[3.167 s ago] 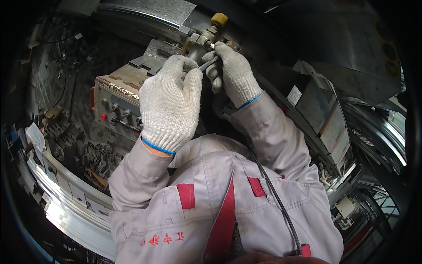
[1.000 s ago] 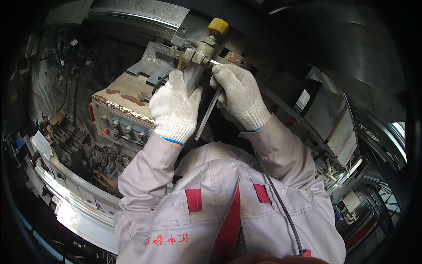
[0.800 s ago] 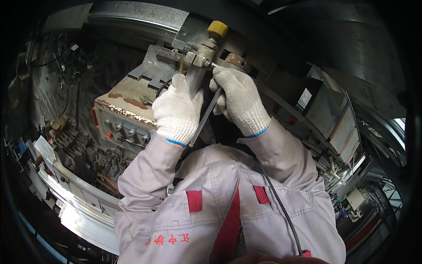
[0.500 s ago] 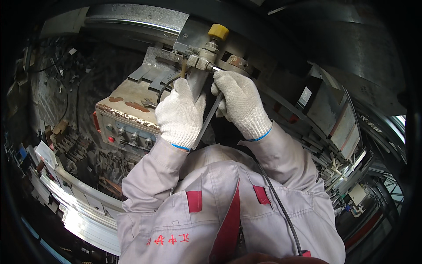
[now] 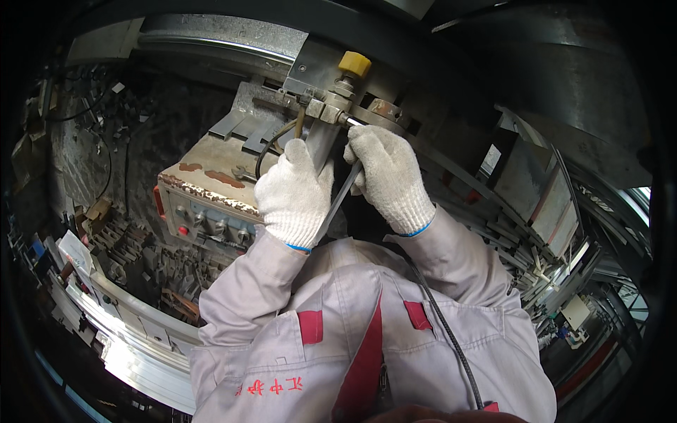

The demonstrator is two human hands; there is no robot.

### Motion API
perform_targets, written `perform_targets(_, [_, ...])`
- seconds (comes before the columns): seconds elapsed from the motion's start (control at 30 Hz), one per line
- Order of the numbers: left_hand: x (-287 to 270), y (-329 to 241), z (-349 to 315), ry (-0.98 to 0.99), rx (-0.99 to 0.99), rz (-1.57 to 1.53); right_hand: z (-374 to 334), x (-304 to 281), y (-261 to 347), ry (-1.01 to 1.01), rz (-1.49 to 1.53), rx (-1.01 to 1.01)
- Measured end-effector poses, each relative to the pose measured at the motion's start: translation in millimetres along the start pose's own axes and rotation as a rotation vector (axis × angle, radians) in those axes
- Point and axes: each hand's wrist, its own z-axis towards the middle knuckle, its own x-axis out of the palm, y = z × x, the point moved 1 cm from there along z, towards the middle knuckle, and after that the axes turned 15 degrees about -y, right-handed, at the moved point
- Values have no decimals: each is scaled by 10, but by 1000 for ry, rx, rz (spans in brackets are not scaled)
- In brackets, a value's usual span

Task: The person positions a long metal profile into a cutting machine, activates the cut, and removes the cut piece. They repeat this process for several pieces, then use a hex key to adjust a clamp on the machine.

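Both my hands wear white knit gloves with blue-edged cuffs. My right hand (image 5: 384, 166) is closed around a metal rod (image 5: 352, 122), whose shiny end meets the side of a steel clamp block (image 5: 330, 111). Out of the same hand a flat grey bar (image 5: 341, 201) slants down toward my left cuff; whether it joins the rod is hidden. My left hand (image 5: 295, 189) is closed with its thumb up, against a grey metal bar (image 5: 322, 143) below the block; what its fingers hold is hidden. A yellow knob (image 5: 355, 64) on a threaded stem tops the block.
On the left stands a worn control box (image 5: 211, 180) with knobs, a red button and a spanner (image 5: 245, 175) on top. Many metal offcuts (image 5: 127, 247) lie beyond it. Long metal strips (image 5: 486, 211) are stacked at right. A dark machine beam (image 5: 233, 20) spans the top.
The clamp block, control box and both hands appear slightly lower and further right in the picture. My hands keep nearly the same hold and place at the block.
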Motion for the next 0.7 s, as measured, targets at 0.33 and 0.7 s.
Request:
perform_targets(0.33, [13, -5, 29, 19, -14, 2, -11, -16, 66, 27, -34, 45])
perform_targets(0.7, [17, 11, -8, 38, -39, 29, -17, -3, 64, 8, -65, -79])
